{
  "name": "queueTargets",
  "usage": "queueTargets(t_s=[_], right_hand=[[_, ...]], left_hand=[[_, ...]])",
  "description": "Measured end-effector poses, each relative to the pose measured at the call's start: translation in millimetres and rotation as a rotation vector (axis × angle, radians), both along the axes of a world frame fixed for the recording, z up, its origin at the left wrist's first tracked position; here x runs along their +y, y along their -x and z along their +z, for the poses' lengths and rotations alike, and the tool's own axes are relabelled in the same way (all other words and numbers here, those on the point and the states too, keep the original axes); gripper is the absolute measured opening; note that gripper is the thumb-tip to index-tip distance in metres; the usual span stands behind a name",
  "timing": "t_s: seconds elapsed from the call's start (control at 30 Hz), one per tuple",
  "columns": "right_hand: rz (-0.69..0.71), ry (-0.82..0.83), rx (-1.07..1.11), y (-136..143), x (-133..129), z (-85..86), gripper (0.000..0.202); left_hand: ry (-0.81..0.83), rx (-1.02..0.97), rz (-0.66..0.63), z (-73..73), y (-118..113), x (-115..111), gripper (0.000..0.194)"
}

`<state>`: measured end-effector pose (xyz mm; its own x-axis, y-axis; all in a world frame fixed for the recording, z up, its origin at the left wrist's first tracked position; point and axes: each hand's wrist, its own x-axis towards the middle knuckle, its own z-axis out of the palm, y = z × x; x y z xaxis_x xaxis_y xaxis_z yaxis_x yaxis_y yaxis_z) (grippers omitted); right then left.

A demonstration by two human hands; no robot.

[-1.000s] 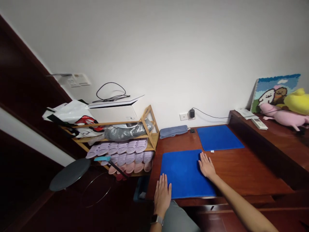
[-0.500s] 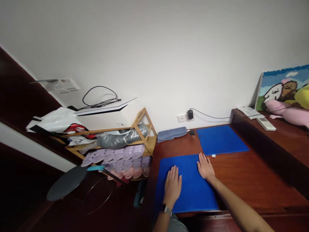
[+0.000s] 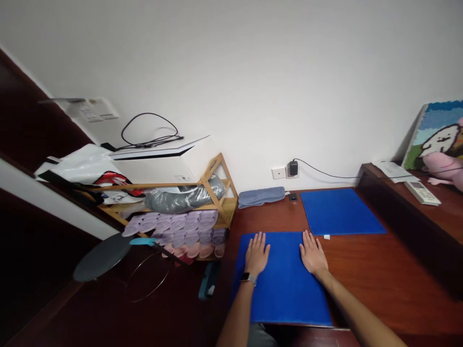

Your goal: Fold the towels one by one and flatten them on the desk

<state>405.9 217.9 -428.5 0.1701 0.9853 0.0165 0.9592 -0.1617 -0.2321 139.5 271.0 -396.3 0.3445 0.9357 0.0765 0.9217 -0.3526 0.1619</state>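
Observation:
A blue rectangular mat point(image 3: 285, 284) lies flat on the dark reddish wooden desk point(image 3: 365, 270), close to its front edge. My left hand point(image 3: 257, 255) rests palm down on the mat's upper left part, fingers stretched toward the wall; a watch point(image 3: 248, 277) is on that wrist. At the mat's upper right corner, my right hand point(image 3: 313, 252) lies flat with its fingers out, partly past the edge. Neither hand holds anything. Behind and to the right lies a second blue mat point(image 3: 342, 210), with a small white tag point(image 3: 327, 237) at its near edge.
A folded grey-blue cloth point(image 3: 261, 196) lies against the wall beside a black plug adapter point(image 3: 293, 167). Left stands a wooden rack point(image 3: 227, 212) with lilac and pink slippers point(image 3: 191, 221). A round stool point(image 3: 101, 258) stands below. A remote point(image 3: 422, 193) and pink plush toy point(image 3: 443, 166) sit right.
My left hand has slid forward across the mat to near its far edge. The right hand stays by the far right corner. The view has shifted slightly left.

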Motion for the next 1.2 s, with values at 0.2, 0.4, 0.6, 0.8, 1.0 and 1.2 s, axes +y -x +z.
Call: queueTargets(t_s=[0.2,0.4,0.6,0.8,1.0,1.2], right_hand=[[-0.016,0.016,-0.016,1.2,-1.3,4.1,0.069],[0.005,0.001,-0.032,1.2,-2.9,6.4,0.067],[-0.004,0.026,-0.026,2.0,0.7,4.6,0.066],[0.008,0.033,0.004,4.8,-0.3,14.7,0.065],[0.02,0.039,0.007,3.2,-0.9,15.2,0.065],[0.011,0.034,0.007,2.2,-1.6,13.2,0.065]], left_hand=[[-0.023,0.0,0.078,-3.6,66.7,12.3,0.065],[-0.099,-0.049,0.079,-13.5,59.4,11.0,0.061],[-0.181,-0.062,0.103,-7.9,64.3,8.5,0.058],[-0.184,-0.053,-0.017,16.7,27.6,-4.9,0.058],[-0.077,-0.12,-0.249,11.6,-97.9,-35.8,0.06],[-0.001,-0.068,-0.145,-5.7,-66.0,-35.0,0.063]])
